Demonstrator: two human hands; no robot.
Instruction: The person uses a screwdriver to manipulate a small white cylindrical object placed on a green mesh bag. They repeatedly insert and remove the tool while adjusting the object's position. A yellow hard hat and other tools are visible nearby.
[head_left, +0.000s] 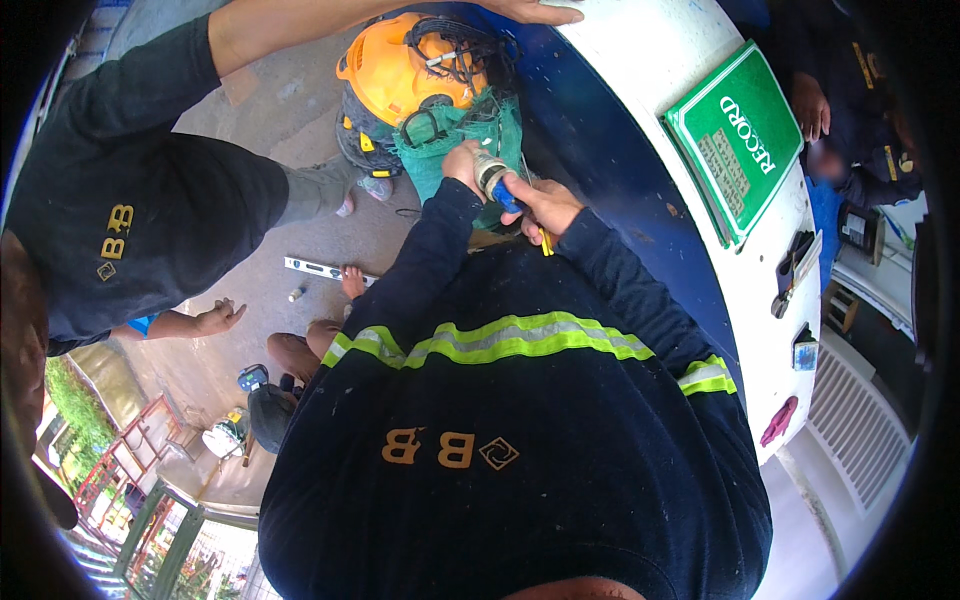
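Observation:
In front of my chest, both hands are closed on a short cylindrical piece (488, 172), whitish with a metallic-looking ring and a blue end; its exact kind is unclear. My left hand (461, 164) wraps around the whitish end. With thumb laid along it, my right hand (548, 206) grips the blue end. A thin yellow piece (547, 243) sticks out below my right palm, too small to name. Just beyond my hands is a green mesh bag (455, 150), with an orange helmet (400, 68) and tangled dark cord on top.
A white counter (690, 60) with a dark blue side curves along the right, bearing a green record book (735, 143). Co-workers stand at left and far right. On the left floor, another person's hand touches a spirit level (318, 268); a small bottle (296, 294) stands nearby.

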